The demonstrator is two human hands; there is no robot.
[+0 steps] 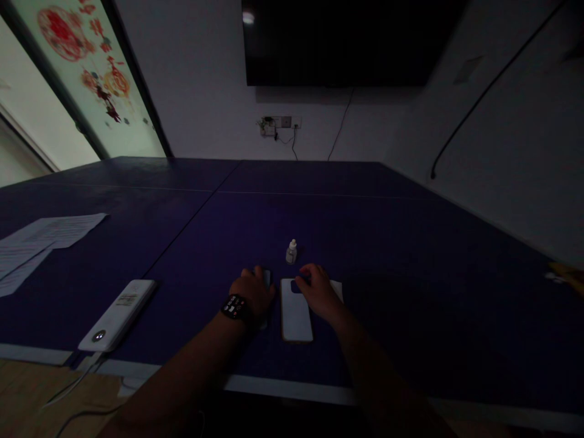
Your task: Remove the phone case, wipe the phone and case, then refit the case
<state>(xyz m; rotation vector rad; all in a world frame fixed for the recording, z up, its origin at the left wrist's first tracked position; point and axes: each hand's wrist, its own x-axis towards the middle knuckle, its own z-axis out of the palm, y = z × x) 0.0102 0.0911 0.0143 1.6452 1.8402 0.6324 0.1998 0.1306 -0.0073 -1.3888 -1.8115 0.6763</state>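
My left hand, with a black smartwatch on its wrist, curves over a dark phone, hiding most of it. My right hand lies over the top end of a white-backed phone, its fingers reaching across the phone's dark camera patch. A white card pokes out beyond that hand. A small white dropper bottle stands upright just ahead of both hands, touching neither.
The hands are on a dark blue table-tennis table. A white power bank with a cable lies to the left, beyond it loose papers. A yellow object sits at the far right edge.
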